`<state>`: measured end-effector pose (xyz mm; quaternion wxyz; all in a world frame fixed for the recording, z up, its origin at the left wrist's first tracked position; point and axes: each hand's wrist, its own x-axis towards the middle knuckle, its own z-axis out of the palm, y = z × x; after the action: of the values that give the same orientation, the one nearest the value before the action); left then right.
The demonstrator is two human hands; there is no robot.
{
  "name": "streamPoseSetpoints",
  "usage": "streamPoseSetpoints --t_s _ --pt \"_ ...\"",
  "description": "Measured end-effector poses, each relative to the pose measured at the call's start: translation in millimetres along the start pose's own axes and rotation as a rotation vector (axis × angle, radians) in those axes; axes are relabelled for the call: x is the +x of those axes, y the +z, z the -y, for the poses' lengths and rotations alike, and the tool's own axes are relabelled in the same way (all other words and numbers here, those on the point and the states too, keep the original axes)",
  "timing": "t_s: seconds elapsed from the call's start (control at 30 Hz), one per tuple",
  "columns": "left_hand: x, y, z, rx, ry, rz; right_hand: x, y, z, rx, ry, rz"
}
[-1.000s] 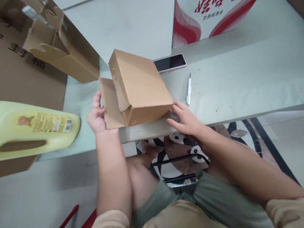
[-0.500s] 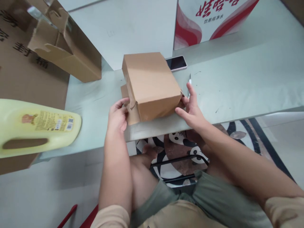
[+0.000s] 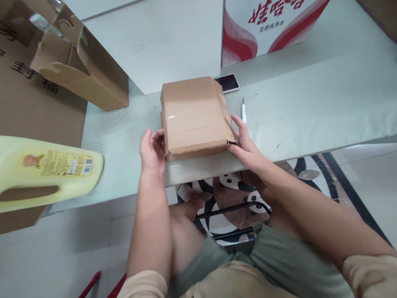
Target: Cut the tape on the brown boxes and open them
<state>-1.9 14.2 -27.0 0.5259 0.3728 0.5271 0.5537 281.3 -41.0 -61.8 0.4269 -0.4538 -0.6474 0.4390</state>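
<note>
A brown cardboard box (image 3: 195,114) rests near the front edge of the table, between my two hands. Clear tape shines on its top and right side. My left hand (image 3: 152,151) grips the box's left side, with its fingertips partly hidden behind the cardboard. At the front right corner, my right hand (image 3: 245,142) holds the box, thumb on the front and fingers along the side. A white-handled craft knife (image 3: 243,111) lies on the table just beyond my right fingers. Behind the box is a phone (image 3: 228,83), partly covered by it.
A yellow jug (image 3: 49,169) lies at the left, in front of large cardboard. An open carton (image 3: 102,80) stands at the back left. A white panel (image 3: 173,45) and a red-and-white printed box (image 3: 263,33) line the back of the table (image 3: 325,95).
The box has tipped and turned in my hands, so its taped top now shows and its front face looks thinner. The flap at its lower left is out of sight.
</note>
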Motion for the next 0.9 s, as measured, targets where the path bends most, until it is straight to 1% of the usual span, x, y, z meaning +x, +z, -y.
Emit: streamPoseSetpoints --t_s 0.07,0.1,0.2,0.27,0.3,0.37,0.5,0.57,0.6,0.67,0.77,0.83,0.9 --pt "-6.1 0.8 -10.2 -0.083 0.004 -0.023 0.4 -1.4 -0.3 -0.021 -0.012 0.019" --pt "-9.8 1.9 -14.9 -0.129 0.022 -0.014 0.3 -2.1 -0.1 -0.033 -0.027 0.017" --pt "-19.6 7.6 -23.0 -0.191 0.108 0.094 -1.7 -4.7 1.3 -0.065 -0.053 -0.035" --pt "-22.0 10.7 -22.8 -0.162 0.121 0.151 -3.7 -6.4 2.6 -0.079 -0.056 -0.086" --pt "-21.6 11.3 -21.5 -0.139 0.112 0.156 -4.6 -7.1 3.2 -0.077 -0.055 -0.106" --pt "-18.8 10.1 -18.4 -0.106 0.084 0.124 -6.2 -7.3 4.1 -0.052 -0.054 -0.111" --pt "-12.8 3.6 -15.1 -0.09 0.061 0.036 -6.8 -3.7 3.5 -0.002 -0.058 0.015" --pt "-11.8 1.2 -14.8 -0.08 0.085 0.02 -6.2 -1.7 2.0 -0.022 -0.058 0.016" --pt "-11.6 0.5 -14.5 -0.07 0.103 0.014 -5.9 -1.2 1.0 -0.043 -0.054 -0.016" --pt "-11.3 -0.5 -13.8 -0.049 0.122 0.004 -5.6 -1.6 -0.9 -0.096 -0.022 -0.125" --pt "-11.4 -1.3 -14.2 -0.039 0.07 0.021 -6.5 -4.6 -2.6 -0.182 0.076 -0.292" --pt "-12.6 -1.6 -16.0 -0.029 0.01 0.072 -7.3 -6.6 -1.9 -0.194 0.099 -0.352" --pt "-14.7 -1.0 -17.7 -0.024 -0.022 0.118 -7.3 -7.5 0.0 -0.134 0.072 -0.365"
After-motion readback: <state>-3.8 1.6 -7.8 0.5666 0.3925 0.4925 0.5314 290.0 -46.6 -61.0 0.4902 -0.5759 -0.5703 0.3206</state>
